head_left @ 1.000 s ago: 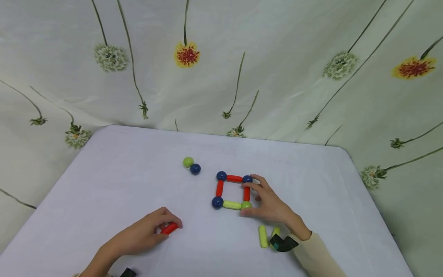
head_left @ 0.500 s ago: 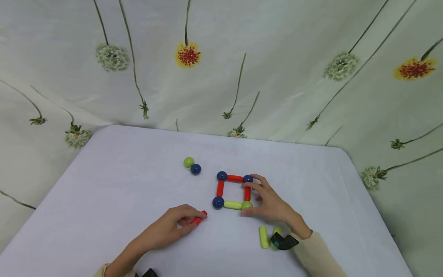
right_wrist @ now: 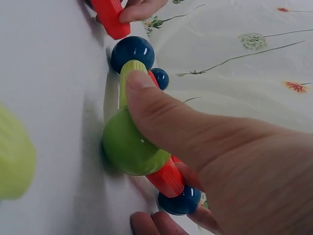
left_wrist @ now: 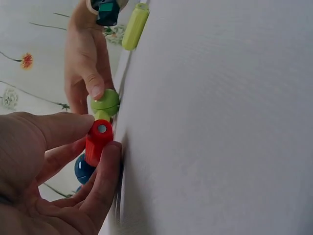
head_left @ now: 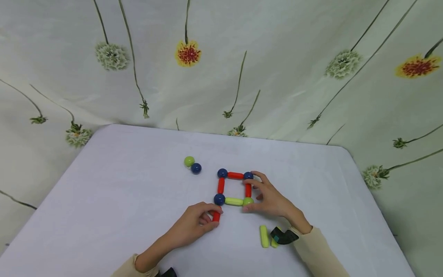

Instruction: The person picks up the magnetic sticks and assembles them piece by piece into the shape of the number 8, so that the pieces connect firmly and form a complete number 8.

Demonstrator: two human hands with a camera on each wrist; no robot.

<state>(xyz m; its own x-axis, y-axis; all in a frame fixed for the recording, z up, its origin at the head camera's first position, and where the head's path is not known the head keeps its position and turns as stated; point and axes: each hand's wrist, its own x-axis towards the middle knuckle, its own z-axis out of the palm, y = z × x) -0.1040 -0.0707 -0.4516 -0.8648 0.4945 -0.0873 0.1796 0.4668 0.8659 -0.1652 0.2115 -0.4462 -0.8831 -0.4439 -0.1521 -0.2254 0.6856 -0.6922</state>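
Observation:
My left hand (head_left: 197,223) pinches a red magnetic rod (head_left: 216,216) between thumb and fingers, its far end at the near-left blue ball (head_left: 219,199); a small gap shows there in the right wrist view. In the left wrist view the same red rod (left_wrist: 99,144) shows a silvery disc in its end. That ball is one corner of a flat square of magnetic rods and balls (head_left: 221,185), with three red sides and a yellow-green near side. My right hand (head_left: 271,200) holds the square's right side, thumb on the green ball (head_left: 248,201), fingers by the far-right blue ball (head_left: 248,175).
Two yellow-green rods, one standing out clearly (head_left: 264,236), lie near the right wrist; its black wrist camera (head_left: 283,236) partly covers the other. A loose green ball (head_left: 189,161) and a blue ball (head_left: 196,168) sit together behind the square, on the white table (head_left: 131,173).
My left hand has carried the red rod rightward and away from me to the square's near-left corner, turning it more lengthwise. The right hand has stayed on the square.

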